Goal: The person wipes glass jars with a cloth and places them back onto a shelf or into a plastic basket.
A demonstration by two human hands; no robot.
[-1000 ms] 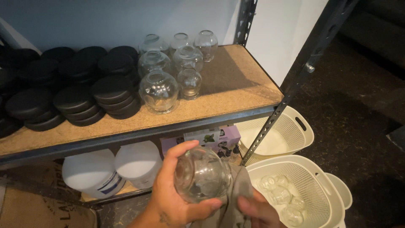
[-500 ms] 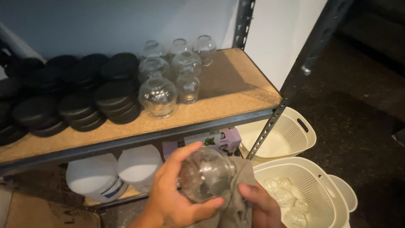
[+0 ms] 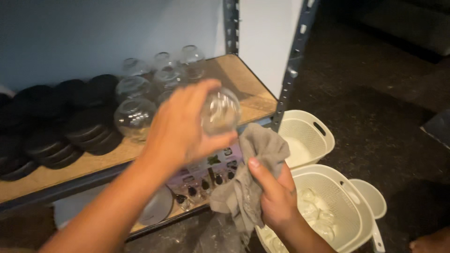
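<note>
Head view: left hand (image 3: 180, 124) grips round glass jar (image 3: 221, 111) above shelf edge; right hand (image 3: 276, 197) clutches grey cloth (image 3: 251, 175) just below. More empty glass jars (image 3: 136, 115) on shelf (image 3: 243, 86); nearest cream basket (image 3: 344, 213) holds glass pieces.

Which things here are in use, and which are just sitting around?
In use: left hand holding a glass jar; right hand holding a grey cloth.
Sitting around: jars on the shelf, black lids, white baskets.
</note>
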